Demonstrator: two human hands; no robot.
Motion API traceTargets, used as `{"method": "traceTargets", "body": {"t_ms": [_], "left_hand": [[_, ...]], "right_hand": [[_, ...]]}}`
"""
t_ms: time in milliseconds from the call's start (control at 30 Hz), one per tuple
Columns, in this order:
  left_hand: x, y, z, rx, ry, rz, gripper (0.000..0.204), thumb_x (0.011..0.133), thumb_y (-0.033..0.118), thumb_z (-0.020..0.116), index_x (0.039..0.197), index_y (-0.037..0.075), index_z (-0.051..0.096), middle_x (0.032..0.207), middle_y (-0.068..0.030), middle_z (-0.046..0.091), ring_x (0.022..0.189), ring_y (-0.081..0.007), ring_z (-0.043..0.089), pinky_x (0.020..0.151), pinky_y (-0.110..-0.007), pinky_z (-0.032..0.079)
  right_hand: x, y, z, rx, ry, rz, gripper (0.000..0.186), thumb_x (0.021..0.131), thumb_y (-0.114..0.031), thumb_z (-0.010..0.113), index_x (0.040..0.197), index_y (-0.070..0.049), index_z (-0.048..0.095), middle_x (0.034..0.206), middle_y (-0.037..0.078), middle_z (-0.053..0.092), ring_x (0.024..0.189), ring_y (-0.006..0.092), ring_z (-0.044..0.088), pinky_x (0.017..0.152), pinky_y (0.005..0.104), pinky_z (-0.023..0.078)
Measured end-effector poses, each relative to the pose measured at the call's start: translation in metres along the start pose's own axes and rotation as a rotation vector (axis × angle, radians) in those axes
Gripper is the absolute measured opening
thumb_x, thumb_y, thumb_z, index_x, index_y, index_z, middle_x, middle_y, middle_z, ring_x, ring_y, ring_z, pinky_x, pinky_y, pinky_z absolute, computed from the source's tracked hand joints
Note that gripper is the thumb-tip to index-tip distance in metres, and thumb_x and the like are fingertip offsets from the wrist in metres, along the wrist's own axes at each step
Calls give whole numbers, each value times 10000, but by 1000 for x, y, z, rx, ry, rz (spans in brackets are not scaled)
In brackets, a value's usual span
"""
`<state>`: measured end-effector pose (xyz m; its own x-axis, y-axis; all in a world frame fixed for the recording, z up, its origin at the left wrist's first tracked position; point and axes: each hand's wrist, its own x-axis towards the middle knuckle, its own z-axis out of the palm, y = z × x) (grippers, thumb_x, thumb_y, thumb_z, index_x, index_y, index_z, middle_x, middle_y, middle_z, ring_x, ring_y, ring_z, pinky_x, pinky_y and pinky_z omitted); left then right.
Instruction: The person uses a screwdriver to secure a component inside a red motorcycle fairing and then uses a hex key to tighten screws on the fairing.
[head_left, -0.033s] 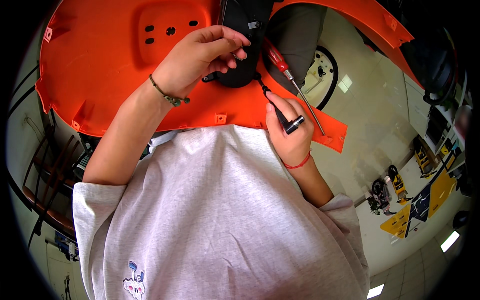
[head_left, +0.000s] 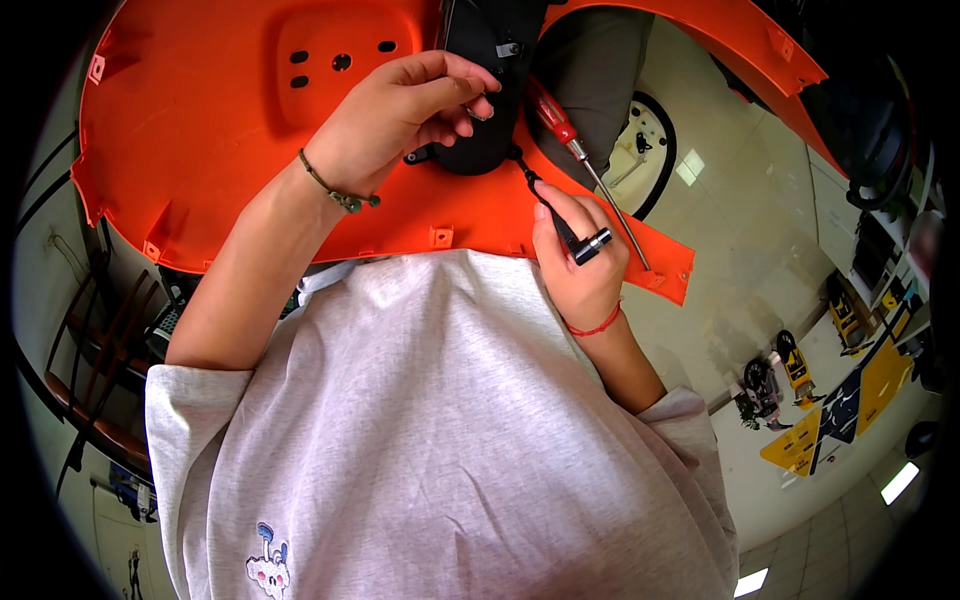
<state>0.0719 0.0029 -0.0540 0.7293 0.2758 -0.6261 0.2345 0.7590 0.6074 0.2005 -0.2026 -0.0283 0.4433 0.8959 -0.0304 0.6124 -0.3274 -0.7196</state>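
A large orange plastic panel (head_left: 200, 130) lies before me, its inner side with clips and holes turned up. On it rests a long black plastic housing (head_left: 475, 140) with a small metal tab. Over this housing, my left hand (head_left: 400, 105) is closed in a pinch, thumb against forefinger; anything between the fingertips is too small to make out. From the housing's lower end runs a short black cable (head_left: 527, 176). My right hand (head_left: 580, 280) grips it, and its angled plug (head_left: 592, 247) with a silver tip sticks out across the fingers.
A red-handled screwdriver (head_left: 575, 145) lies on the panel's right part beside my right hand, its shaft pointing toward me. A dark grey trouser leg (head_left: 585, 80) shows through the panel's opening. Brown wooden chairs (head_left: 105, 350) stand at left; small wheeled models (head_left: 775, 380) are at right.
My right hand and the plug in it have shifted very slightly. My left hand and the panel stay where they were.
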Motion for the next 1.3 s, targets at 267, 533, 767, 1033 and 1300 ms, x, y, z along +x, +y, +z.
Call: {"method": "traceTargets", "body": {"t_ms": [267,533,767,1033,1300], "left_hand": [[-2,-2,0,-10,-23,-4,206,1000,174,521,1119,48,633,938,3,647,771,-53,569,730,-189,489],[1,-2,-3,-27,-39,-16,209,998,160,519,1129,33,622,940,0,648,777,-54,578,733,-186,489],[-2,-1,-6,-56,-38,-11,211,1000,155,514,1135,28,614,931,-3,644,780,-55,582,748,-187,493],[-1,0,-4,-44,-38,-12,210,1001,150,510,1132,25,615,932,-8,641,782,-57,579,760,-191,496],[1,-2,-2,11,-47,10,215,1004,168,533,1134,30,634,947,-9,646,796,-56,587,737,-180,492]], "right_hand": [[-9,9,17,358,134,295,166,898,4,624,1052,51,664,831,140,689,721,182,677,653,296,551],[12,24,-4,863,164,771,245,989,-130,511,1028,71,645,755,112,650,656,162,627,607,269,495],[14,19,-12,785,173,667,232,977,-111,471,933,38,643,720,60,577,668,134,563,640,254,447],[40,4,-34,853,201,397,184,953,-44,447,826,31,558,895,97,550,762,153,560,725,309,474],[64,-9,-49,810,71,447,300,1002,-129,403,924,78,605,862,129,607,776,181,590,747,299,475]]}}
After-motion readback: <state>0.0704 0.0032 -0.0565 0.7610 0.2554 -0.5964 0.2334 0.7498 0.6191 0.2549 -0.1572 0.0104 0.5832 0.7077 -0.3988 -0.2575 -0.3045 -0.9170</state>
